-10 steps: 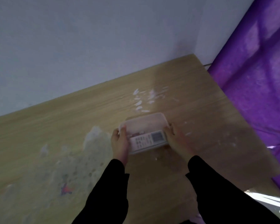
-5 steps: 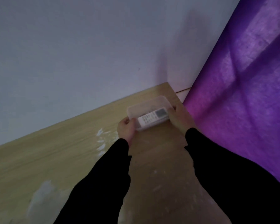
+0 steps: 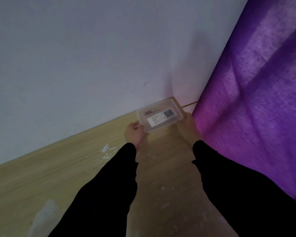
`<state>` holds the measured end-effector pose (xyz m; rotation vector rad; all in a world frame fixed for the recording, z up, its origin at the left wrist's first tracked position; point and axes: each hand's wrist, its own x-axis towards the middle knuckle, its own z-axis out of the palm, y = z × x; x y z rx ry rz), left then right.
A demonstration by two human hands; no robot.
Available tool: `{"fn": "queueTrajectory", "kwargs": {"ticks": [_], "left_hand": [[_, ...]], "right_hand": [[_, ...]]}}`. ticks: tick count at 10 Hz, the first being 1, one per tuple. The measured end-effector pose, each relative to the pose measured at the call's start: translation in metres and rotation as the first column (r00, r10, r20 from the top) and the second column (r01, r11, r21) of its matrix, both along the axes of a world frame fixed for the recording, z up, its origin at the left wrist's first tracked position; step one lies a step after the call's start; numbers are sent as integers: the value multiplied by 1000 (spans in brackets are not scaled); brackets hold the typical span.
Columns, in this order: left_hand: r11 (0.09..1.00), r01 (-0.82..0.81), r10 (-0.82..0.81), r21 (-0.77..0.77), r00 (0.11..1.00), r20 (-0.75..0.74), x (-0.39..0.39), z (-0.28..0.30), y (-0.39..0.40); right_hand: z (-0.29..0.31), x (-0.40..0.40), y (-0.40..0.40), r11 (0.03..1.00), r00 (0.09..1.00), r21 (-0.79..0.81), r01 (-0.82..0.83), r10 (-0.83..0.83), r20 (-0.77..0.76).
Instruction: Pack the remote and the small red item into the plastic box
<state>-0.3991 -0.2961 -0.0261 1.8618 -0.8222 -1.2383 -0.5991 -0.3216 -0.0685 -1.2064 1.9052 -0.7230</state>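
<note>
Compared with a second ago, the plastic box (image 3: pixel 160 117) has travelled from the middle of the tabletop (image 3: pixel 61 168) to its far right corner, both hands going with it, and over the last half second it has barely shifted.

From the head view, the left hand (image 3: pixel 133 135) is curled around the box's left end, thumb on the rim and fingers tucked beneath, so it is holding the box. The right hand (image 3: pixel 188 126) grips the right end in the same closed way, its fingers hidden behind the box wall. Both black sleeves (image 3: pixel 109 194) stretch forward from the near edge.

Inside the clear box lies the white remote (image 3: pixel 161 118), face up, its long axis running left to right along the box and rising slightly toward the far right. Its dark display end points right, toward the purple curtain (image 3: pixel 255 100); its button end points left. Just beyond the remote, against the far wall of the box, sits a thin pale item with a reddish streak (image 3: pixel 150 111), too blurred to identify. The box lies close to the white wall (image 3: pixel 92 57); whether it rests on the tabletop or is held just above cannot be told.
</note>
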Motion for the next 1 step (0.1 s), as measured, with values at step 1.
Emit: {"fn": "queueTrajectory", "kwargs": {"ticks": [1], "left_hand": [[998, 20, -20, -55, 1000, 1, 17, 13, 24]], "right_hand": [[33, 27, 32, 993, 991, -118, -31, 16, -130]]}}
